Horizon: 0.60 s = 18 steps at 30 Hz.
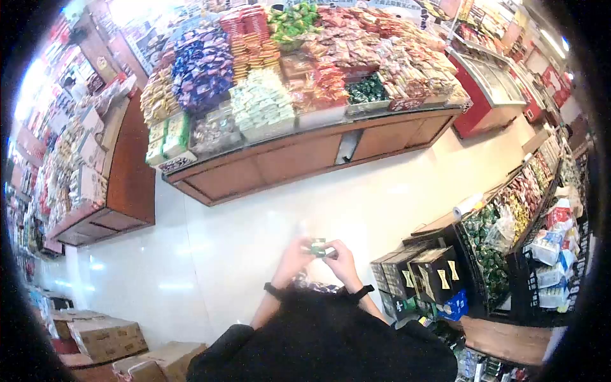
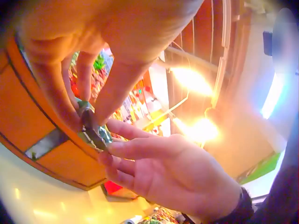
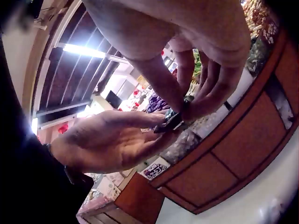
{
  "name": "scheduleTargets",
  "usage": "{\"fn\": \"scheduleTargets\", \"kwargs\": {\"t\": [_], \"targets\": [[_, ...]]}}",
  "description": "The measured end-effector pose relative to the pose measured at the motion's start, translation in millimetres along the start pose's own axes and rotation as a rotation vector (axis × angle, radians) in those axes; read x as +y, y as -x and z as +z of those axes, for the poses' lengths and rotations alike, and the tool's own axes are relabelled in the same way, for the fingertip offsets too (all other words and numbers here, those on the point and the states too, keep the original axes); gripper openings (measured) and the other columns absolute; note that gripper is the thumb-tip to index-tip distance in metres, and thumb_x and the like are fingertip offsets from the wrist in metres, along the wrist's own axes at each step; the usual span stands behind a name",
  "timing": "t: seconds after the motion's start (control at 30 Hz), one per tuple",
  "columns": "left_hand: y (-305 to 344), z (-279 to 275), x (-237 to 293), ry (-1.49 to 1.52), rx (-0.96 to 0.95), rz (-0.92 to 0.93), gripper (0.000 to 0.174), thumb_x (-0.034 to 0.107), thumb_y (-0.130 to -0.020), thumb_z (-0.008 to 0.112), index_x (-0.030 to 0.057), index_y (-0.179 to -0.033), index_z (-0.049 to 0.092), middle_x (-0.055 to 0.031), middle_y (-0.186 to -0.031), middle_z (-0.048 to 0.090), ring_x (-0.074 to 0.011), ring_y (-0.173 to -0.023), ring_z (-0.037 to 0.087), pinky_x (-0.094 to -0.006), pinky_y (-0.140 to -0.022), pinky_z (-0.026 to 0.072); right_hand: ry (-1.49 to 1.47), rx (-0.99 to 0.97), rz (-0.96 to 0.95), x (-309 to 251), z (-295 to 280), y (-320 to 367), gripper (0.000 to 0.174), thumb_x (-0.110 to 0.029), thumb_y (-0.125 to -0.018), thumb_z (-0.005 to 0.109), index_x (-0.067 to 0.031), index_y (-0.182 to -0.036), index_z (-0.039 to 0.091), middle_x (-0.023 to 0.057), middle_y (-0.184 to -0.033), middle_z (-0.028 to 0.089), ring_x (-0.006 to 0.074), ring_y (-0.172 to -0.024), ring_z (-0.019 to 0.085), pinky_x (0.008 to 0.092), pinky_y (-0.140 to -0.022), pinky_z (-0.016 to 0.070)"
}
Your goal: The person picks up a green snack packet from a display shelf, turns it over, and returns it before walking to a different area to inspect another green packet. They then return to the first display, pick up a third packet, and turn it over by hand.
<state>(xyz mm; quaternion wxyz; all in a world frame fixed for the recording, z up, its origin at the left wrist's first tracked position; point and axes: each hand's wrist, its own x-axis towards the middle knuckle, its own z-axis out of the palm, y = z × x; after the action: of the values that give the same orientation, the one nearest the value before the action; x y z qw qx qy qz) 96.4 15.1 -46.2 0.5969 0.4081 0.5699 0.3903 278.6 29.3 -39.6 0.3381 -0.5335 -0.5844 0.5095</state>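
Out in front of the body, both hands meet at a small dark green packet. My left hand pinches one end of it between thumb and fingers. The other end is pinched by my right hand. Seen from the left wrist, the packet looks dark with a shiny green and silvery edge, and the fingertips hide much of it. In the right wrist view, the left hand reaches in from the side, its fingertips close to those of the right hand. What the packet contains cannot be seen.
A long wooden counter piled with bagged snacks stands ahead. Black boxes and a bin of green packets are at the right. Cardboard boxes sit at lower left. A red chest freezer stands at the far right.
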Motion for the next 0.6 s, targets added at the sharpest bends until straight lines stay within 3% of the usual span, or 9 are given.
{"fn": "scheduleTargets", "kwargs": {"t": [0.17,0.33,0.6], "targets": [[-114,8,26,-0.072,-0.155,0.086,0.047,-0.002,-0.082,0.075,0.0023,-0.125,0.056,-0.0081,-0.113,0.063,-0.0180,-0.099,0.066,-0.0308,-0.082,0.0555,-0.006,0.125,0.077,-10,-38,-78,0.029,0.010,-0.077,0.067,-0.0005,-0.104,0.066,0.0079,-0.105,0.064,0.0166,-0.080,0.070,0.0270,-0.070,0.0562],[-224,15,82,-0.098,-0.311,0.097,0.047,0.000,-0.082,0.075,0.0025,-0.126,0.057,-0.0084,-0.114,0.064,-0.0178,-0.100,0.066,-0.0309,-0.083,0.0554,0.043,0.261,0.002,-14,-70,-172,0.028,0.011,-0.077,0.066,-0.0003,-0.102,0.067,0.0081,-0.105,0.063,0.0163,-0.079,0.069,0.0272,-0.070,0.0558],[-341,16,131,-0.094,-0.349,0.125,0.046,0.000,-0.082,0.075,0.0023,-0.125,0.056,-0.0087,-0.116,0.063,-0.0158,-0.099,0.066,-0.0305,-0.081,0.0554,0.022,0.337,0.014,-32,-101,-283,0.030,0.012,-0.076,0.066,0.0011,-0.103,0.068,0.0083,-0.106,0.062,0.0157,-0.079,0.069,0.0264,-0.071,0.0550]]}}
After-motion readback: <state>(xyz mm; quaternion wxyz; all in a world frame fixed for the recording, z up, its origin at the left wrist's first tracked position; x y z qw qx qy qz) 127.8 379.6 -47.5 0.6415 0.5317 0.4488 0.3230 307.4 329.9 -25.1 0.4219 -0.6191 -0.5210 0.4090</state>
